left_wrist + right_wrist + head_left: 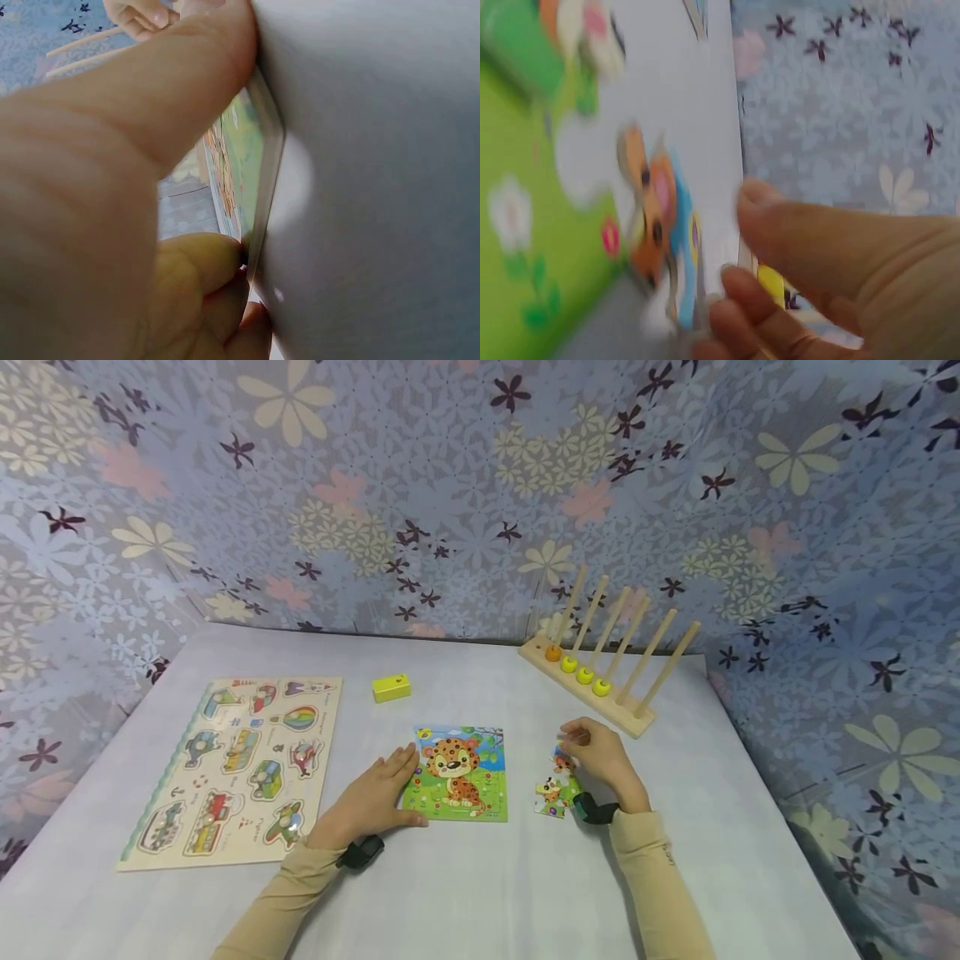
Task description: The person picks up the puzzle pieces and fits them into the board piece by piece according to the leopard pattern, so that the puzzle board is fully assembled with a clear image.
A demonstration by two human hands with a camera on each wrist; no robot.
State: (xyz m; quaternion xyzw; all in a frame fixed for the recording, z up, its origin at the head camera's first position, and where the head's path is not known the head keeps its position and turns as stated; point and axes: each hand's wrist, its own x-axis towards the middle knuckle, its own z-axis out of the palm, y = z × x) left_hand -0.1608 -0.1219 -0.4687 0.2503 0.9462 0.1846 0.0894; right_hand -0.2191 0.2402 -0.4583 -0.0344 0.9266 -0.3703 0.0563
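A square picture board [455,777] with a spotted leopard on grass lies flat on the table. My left hand [378,797] rests at its near left corner, thumb along the near edge and fingers against the left edge. In the left wrist view, fingertips touch the raised rim of the board [266,150]. My right hand [603,758] is over several loose jigsaw pieces [553,793], its thumb and fingers bent and apart, with no piece showing between them. Close below it in the right wrist view is a piece with an orange animal head [656,217].
A large wooden peg puzzle [240,768] with vehicle shapes lies on the left. Behind the picture board sits a small yellow block [392,687]. A wooden stand with upright pegs [637,722] and a few orange and yellow beads [585,676] stands at the back right, near the flowered cloth.
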